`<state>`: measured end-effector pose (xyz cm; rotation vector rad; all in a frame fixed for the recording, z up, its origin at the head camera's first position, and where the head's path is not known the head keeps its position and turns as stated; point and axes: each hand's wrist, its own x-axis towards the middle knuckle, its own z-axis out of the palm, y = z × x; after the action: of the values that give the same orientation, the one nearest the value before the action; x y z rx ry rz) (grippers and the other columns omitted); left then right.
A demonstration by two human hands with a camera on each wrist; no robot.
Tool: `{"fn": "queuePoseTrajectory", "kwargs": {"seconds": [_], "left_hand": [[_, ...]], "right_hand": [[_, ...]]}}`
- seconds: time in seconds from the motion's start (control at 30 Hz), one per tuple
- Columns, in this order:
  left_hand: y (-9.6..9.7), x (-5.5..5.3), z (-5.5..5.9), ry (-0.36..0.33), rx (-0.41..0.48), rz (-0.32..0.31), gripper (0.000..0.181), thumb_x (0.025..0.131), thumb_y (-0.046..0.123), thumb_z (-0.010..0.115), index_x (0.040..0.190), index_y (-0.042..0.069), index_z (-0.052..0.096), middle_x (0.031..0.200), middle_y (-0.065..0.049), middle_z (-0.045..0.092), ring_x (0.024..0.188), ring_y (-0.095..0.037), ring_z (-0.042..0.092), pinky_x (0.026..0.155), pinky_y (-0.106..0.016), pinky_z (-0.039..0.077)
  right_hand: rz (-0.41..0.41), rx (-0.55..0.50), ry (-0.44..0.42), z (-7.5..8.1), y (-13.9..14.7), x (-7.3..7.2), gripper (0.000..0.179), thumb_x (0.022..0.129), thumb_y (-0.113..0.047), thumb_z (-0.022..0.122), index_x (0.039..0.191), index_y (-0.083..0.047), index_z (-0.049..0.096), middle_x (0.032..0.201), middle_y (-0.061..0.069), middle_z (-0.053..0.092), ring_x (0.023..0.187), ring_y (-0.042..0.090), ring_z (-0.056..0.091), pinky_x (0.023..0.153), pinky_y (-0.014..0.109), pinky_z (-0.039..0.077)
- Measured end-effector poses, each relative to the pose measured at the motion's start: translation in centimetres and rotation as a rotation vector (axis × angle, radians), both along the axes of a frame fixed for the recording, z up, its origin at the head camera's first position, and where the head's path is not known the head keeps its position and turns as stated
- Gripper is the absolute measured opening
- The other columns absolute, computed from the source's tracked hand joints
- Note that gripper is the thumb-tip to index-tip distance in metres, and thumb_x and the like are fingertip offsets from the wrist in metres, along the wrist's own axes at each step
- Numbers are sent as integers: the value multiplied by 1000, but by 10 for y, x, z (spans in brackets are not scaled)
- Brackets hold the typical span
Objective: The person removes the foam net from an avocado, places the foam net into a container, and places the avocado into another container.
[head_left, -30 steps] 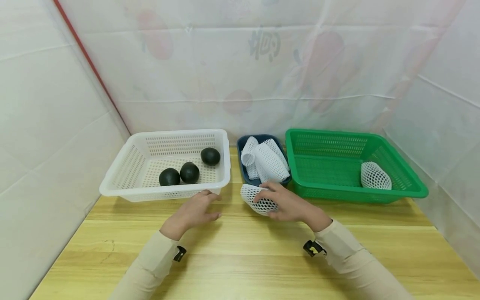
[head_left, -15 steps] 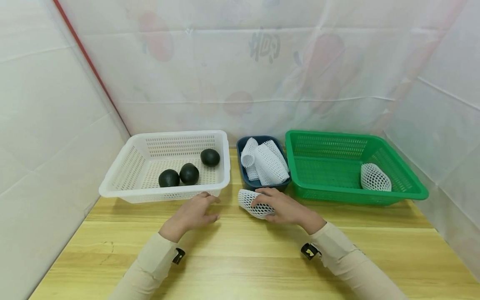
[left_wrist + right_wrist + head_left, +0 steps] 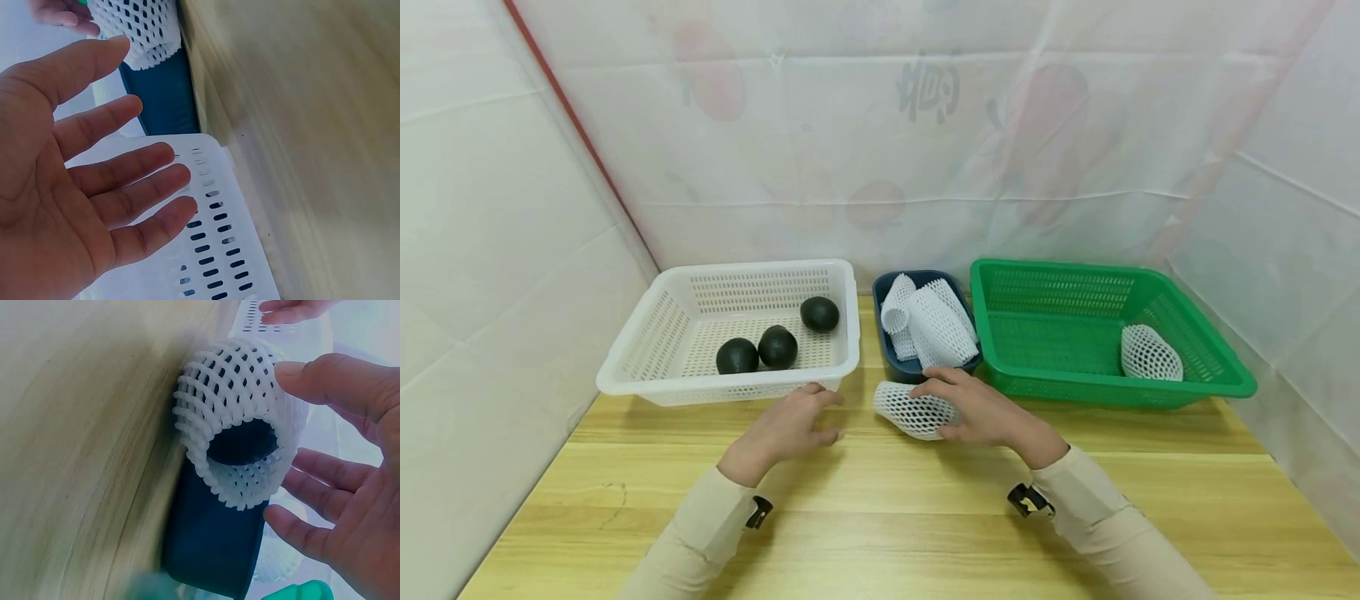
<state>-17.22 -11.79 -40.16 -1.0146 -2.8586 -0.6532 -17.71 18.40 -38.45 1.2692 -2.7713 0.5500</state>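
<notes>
A dark avocado in a white foam net sleeve [image 3: 910,410] lies on the wooden table in front of the small blue bin [image 3: 891,362]. My right hand [image 3: 981,412] is spread loosely at its right end, with thumb and fingers around the sleeve's open end. In the right wrist view, the dark avocado [image 3: 242,444] shows inside the sleeve's mouth; the thumb is at the net, and whether the other fingertips touch it I cannot tell. My left hand [image 3: 782,433], fingers relaxed and holding nothing, hovers by the front of the white basket [image 3: 730,385].
Three bare avocados [image 3: 777,347] sit in the white basket. The blue bin holds several foam net sleeves [image 3: 940,329]. At right, a green basket [image 3: 1090,387] contains one sleeved avocado [image 3: 1150,354]. White cloth [image 3: 880,125] hangs behind and beside the table.
The sleeved avocado has come down and slightly left onto the table. My right hand has eased a little to the right of it; my left hand is almost still.
</notes>
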Motion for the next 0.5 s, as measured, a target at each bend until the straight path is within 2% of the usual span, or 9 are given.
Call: {"fn": "queuePoseTrajectory", "kwargs": {"seconds": [0.23, 0.5], "left_hand": [[7, 0, -4, -7, 18, -17, 41, 79, 22, 73, 114, 2, 62, 106, -9, 60, 96, -24, 56, 82, -38, 46], [26, -9, -5, -43, 55, -57, 43, 82, 19, 70, 117, -3, 59, 109, -14, 60, 99, -26, 55, 85, -39, 45]], "right_hand": [[-75, -3, -42, -1, 2, 7, 55, 75, -16, 77, 125, -13, 54, 134, 20, 42, 121, 37, 41, 90, 55, 38], [-136, 2, -3, -5, 8, 13, 58, 77, -21, 77, 127, -7, 52, 125, 13, 49, 113, 31, 47, 88, 51, 40]]}}
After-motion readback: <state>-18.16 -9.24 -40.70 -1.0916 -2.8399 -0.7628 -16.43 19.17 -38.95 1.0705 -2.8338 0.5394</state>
